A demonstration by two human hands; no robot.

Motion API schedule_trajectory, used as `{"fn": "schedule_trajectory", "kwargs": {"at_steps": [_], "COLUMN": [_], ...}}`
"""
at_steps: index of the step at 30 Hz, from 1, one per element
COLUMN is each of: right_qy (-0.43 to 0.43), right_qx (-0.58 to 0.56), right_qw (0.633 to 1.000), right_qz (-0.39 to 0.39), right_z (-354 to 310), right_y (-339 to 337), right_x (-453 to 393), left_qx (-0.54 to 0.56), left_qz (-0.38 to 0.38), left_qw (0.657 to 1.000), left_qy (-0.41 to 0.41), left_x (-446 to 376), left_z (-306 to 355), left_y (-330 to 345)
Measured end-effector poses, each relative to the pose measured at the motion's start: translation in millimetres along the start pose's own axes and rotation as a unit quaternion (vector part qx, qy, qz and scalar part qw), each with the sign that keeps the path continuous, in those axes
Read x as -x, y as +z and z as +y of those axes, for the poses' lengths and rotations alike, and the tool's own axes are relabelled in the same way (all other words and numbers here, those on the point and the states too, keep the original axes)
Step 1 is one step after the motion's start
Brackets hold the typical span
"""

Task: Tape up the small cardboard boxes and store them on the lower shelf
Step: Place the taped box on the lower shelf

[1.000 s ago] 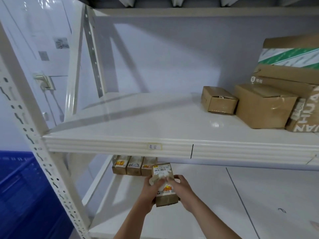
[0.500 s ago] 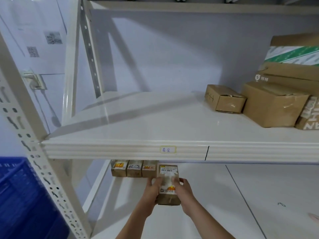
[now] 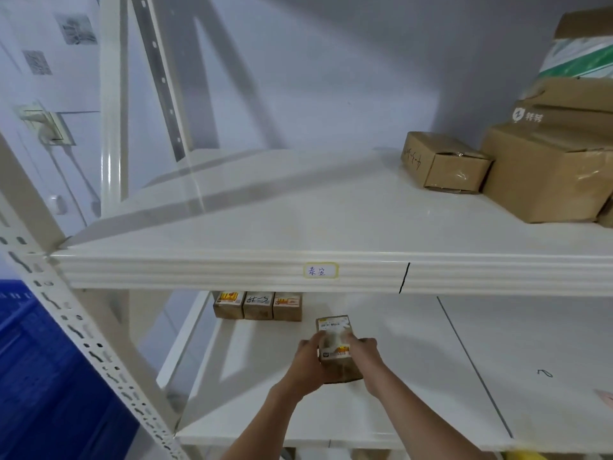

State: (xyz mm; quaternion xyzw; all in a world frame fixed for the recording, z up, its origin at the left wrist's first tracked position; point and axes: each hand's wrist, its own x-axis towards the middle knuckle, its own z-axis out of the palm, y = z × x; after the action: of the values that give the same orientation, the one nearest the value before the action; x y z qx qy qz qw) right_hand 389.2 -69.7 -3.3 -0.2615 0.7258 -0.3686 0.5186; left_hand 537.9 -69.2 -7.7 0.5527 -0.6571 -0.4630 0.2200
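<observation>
Gripping the small labelled box (image 3: 335, 348) from both sides with your left hand (image 3: 306, 358) and right hand (image 3: 365, 355) low in the frame's centre over the lower shelf (image 3: 414, 376), slide it squarely up-left beside the three stored boxes (image 3: 258, 305).

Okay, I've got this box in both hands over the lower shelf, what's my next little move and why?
Probably slide the box back and left to sit beside the row of three boxes. Both hands, left and right, grip it in front of and right of that row, and the lower shelf is bare there.
</observation>
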Motion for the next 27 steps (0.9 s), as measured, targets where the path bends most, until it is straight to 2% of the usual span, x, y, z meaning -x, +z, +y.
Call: {"fn": "schedule_trajectory", "kwargs": {"at_steps": [3,7,10,13,17,22,25,27], "right_qy": [0.001,-0.032,-0.084,-0.102,-0.194,-0.224,-0.216,-0.212], "right_qx": [0.036,0.176,0.224,0.245,0.38,0.489,0.539,0.553], "right_qw": [0.998,0.977,0.965,0.963,0.904,0.842,0.813,0.804], "right_qz": [-0.045,-0.114,-0.103,-0.049,-0.032,-0.04,-0.046,-0.055], "right_z": [4.8,14.0,20.6,19.5,16.3,8.0,5.6,3.8], "right_y": [0.5,-0.4,1.3,2.2,12.2,24.9,32.6,38.8], "right_x": [-3.7,-7.8,-18.1,-25.5,-34.6,-47.1,-54.7,-62.0], "left_qx": [-0.077,-0.119,-0.16,-0.184,-0.196,-0.224,-0.336,-0.373], "left_qz": [0.032,0.019,0.001,-0.007,0.008,0.048,0.083,0.083], "left_qw": [0.996,0.993,0.987,0.983,0.98,0.972,0.936,0.923], "left_qy": [0.007,-0.001,0.008,0.024,0.038,0.056,0.059,0.05], "left_x": [-8.1,-21.9,-28.3,-36.7,-48.4,-62.0,-71.0,-79.1], "left_z": [-15.3,-32.4,-37.3,-37.9,-36.5,-38.7,-43.3,-45.6], "left_y": [1.6,3.5,6.0,5.6,6.3,4.9,4.6,3.6]}}
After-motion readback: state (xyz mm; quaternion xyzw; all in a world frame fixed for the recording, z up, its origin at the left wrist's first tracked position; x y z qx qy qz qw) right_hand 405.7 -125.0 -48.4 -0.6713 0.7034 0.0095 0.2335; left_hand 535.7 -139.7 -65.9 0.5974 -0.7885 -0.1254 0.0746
